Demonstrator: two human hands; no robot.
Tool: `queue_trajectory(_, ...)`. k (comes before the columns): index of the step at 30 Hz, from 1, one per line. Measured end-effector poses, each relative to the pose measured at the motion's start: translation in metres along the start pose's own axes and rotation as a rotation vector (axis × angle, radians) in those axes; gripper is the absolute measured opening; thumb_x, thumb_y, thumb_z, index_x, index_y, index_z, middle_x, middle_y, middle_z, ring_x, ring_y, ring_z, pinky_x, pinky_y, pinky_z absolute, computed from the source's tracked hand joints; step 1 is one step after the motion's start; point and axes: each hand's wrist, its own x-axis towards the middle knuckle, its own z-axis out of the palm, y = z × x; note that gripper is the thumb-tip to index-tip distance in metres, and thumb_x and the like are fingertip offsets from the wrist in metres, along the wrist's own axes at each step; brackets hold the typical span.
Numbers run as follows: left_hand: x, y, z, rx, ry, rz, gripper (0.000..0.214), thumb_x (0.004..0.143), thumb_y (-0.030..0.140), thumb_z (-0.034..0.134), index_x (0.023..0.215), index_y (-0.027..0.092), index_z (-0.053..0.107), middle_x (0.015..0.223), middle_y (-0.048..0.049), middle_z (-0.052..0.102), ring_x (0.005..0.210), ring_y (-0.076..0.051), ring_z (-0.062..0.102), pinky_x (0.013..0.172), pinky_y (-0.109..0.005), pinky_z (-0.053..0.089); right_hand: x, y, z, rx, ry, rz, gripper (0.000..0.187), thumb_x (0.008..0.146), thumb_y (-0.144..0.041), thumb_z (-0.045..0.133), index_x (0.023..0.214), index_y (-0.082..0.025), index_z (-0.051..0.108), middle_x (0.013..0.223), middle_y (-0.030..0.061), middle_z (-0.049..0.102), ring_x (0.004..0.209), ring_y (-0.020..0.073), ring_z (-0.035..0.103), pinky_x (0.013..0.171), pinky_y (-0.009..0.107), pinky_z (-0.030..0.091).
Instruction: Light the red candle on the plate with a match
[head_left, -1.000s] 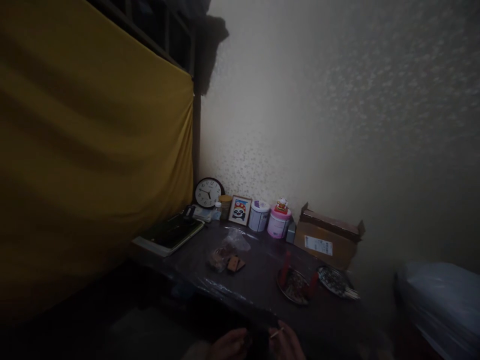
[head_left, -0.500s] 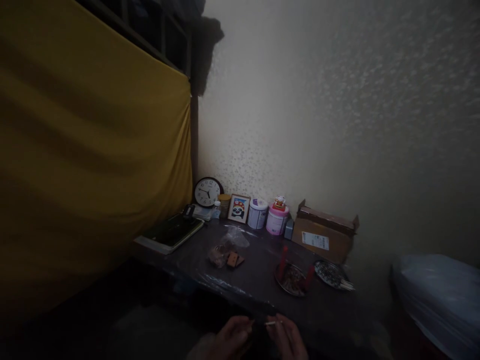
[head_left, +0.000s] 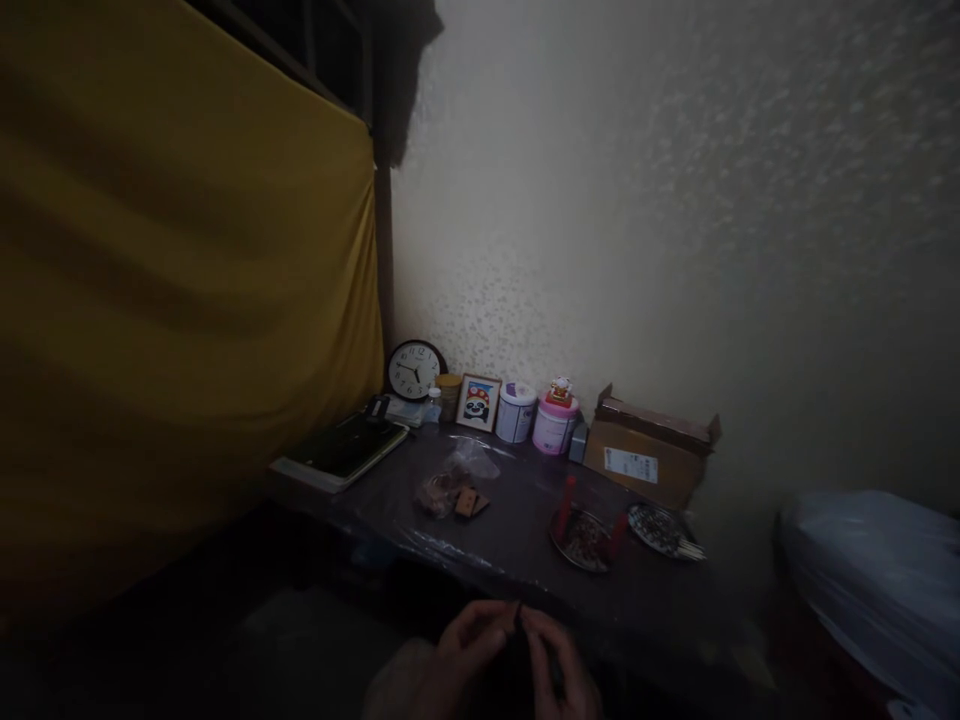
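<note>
Head view, very dim: left hand (head_left: 463, 648) and right hand (head_left: 559, 665) meet low in the picture, just before the near edge of the bench (head_left: 517, 535). Left fingers (head_left: 495, 615) are narrowed to a pinch on a small dark piece (head_left: 517, 618); right fingers (head_left: 536, 622) curl against that piece, but whether they grip it cannot be told. Farther back on the bench stand a dish (head_left: 581, 540) with red candles, a clock (head_left: 413, 368), a pink tub (head_left: 555, 428) and a cardboard box (head_left: 649, 452).

yellow curtain (head_left: 180, 300), pink tub (head_left: 553, 432), red candles (head_left: 565, 506), speckled wall (head_left: 637, 200)
</note>
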Motion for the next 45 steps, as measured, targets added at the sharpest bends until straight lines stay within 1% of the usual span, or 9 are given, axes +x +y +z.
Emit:
queue_trajectory(5,0.005,-0.009,-0.007,0.068,0.015,-0.069,0.025,0.065,0.032,0.068,0.090,0.025,0.071,0.100,-0.0032,0.071,0.106,-0.029,0.057,0.098,-0.038,0.035,0.003,0.000,0.000,0.007,-0.009,-0.089,0.019,0.081,-0.041,0.057,0.081,-0.028,0.071,0.082,0.0033,0.072,0.078,0.0189,0.066,0.075,0.027,0.048)
queue_trajectory(11,0.025,-0.042,-0.020,-0.088,-0.026,-0.028,0.028,0.067,0.035,0.067,0.093,0.025,0.069,0.106,-0.0048,0.069,0.113,-0.029,0.053,0.100,-0.038,0.034,0.007,0.001,0.000,0.021,-0.031,-0.098,0.022,0.079,-0.045,0.058,0.082,-0.028,0.072,0.082,0.0044,0.072,0.077,0.0206,0.066,0.072,0.030,0.050)
queue_trajectory(14,0.032,-0.050,-0.024,-0.133,-0.042,-0.020,0.029,0.068,0.032,0.066,0.095,0.020,0.067,0.103,-0.0073,0.069,0.110,-0.029,0.055,0.100,-0.041,0.035,0.010,0.002,0.001,0.020,-0.022,-0.107,0.021,0.079,-0.045,0.059,0.081,-0.028,0.071,0.081,0.0042,0.072,0.076,0.0207,0.066,0.073,0.031,0.051)
queue_trajectory(17,0.034,-0.048,-0.023,-0.165,-0.069,-0.010,0.027,0.068,0.029,0.066,0.093,0.019,0.067,0.102,-0.0084,0.068,0.108,-0.028,0.055,0.100,-0.041,0.035,0.012,0.001,0.004,0.013,-0.011,-0.120,0.020,0.080,-0.042,0.058,0.081,-0.027,0.071,0.082,0.0042,0.072,0.077,0.0200,0.066,0.073,0.030,0.051)
queue_trajectory(25,0.031,-0.034,-0.016,-0.120,-0.003,-0.056,0.028,0.071,0.030,0.064,0.097,0.020,0.065,0.106,-0.0075,0.067,0.110,-0.028,0.054,0.101,-0.042,0.033,0.018,0.005,0.004,0.017,-0.010,-0.110,0.021,0.080,-0.041,0.058,0.083,-0.025,0.071,0.084,0.0047,0.072,0.078,0.0191,0.066,0.074,0.028,0.051)
queue_trajectory(31,0.046,-0.049,-0.021,-0.240,-0.015,0.000,0.026,0.073,0.027,0.063,0.098,0.020,0.064,0.105,-0.0077,0.069,0.107,-0.024,0.057,0.101,-0.039,0.034,0.025,0.011,-0.003,-0.050,-0.121,-0.227,0.015,0.083,-0.026,0.056,0.089,-0.024,0.069,0.091,0.0055,0.071,0.086,0.0185,0.066,0.079,0.028,0.052)
queue_trajectory(36,0.053,-0.048,-0.019,-0.274,-0.027,-0.011,0.027,0.069,0.027,0.068,0.095,0.019,0.066,0.101,-0.0085,0.070,0.102,-0.024,0.060,0.097,-0.037,0.039,0.034,0.006,-0.007,-0.104,-0.120,-0.326,0.015,0.081,-0.015,0.057,0.089,-0.022,0.067,0.086,0.0046,0.071,0.081,0.0165,0.066,0.074,0.025,0.054)
queue_trajectory(40,0.055,-0.045,-0.018,-0.252,0.014,-0.018,0.028,0.065,0.026,0.071,0.092,0.019,0.067,0.097,-0.0078,0.071,0.099,-0.024,0.061,0.094,-0.036,0.041,0.036,0.005,-0.005,-0.156,-0.111,-0.404,0.014,0.084,-0.014,0.053,0.091,-0.021,0.064,0.085,0.0047,0.069,0.081,0.0150,0.066,0.073,0.024,0.054)
queue_trajectory(45,0.065,-0.058,-0.028,-0.258,0.007,0.015,0.028,0.065,0.024,0.071,0.092,0.019,0.066,0.099,-0.0080,0.071,0.098,-0.023,0.062,0.094,-0.036,0.041,0.035,0.006,-0.003,-0.182,-0.122,-0.415,0.014,0.085,-0.014,0.052,0.092,-0.021,0.061,0.085,0.0033,0.068,0.080,0.0130,0.066,0.074,0.022,0.053)
